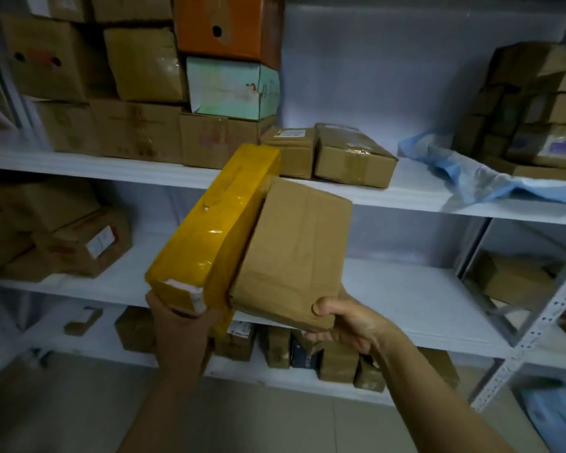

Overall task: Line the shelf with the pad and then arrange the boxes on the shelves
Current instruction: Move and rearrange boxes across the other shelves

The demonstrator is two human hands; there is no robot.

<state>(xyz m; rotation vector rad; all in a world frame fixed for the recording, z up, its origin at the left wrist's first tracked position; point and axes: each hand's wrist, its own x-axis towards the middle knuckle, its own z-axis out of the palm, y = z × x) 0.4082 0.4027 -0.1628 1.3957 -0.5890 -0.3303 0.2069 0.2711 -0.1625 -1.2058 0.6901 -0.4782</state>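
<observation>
A long box wrapped in yellow tape is held up in front of the white shelf, tilted on its edge. My left hand grips its near end from below. Pressed against its right side is a brown paper-wrapped box. My right hand holds that box at its near corner, thumb on top and fingers underneath. A crumpled blue pad lies on the upper shelf at the right, partly under stacked boxes.
Two small cardboard boxes sit on the upper shelf just behind the held ones. Large cartons are stacked at the left, and smaller boxes at the right. More parcels fill the lower shelves. A metal upright stands at the right.
</observation>
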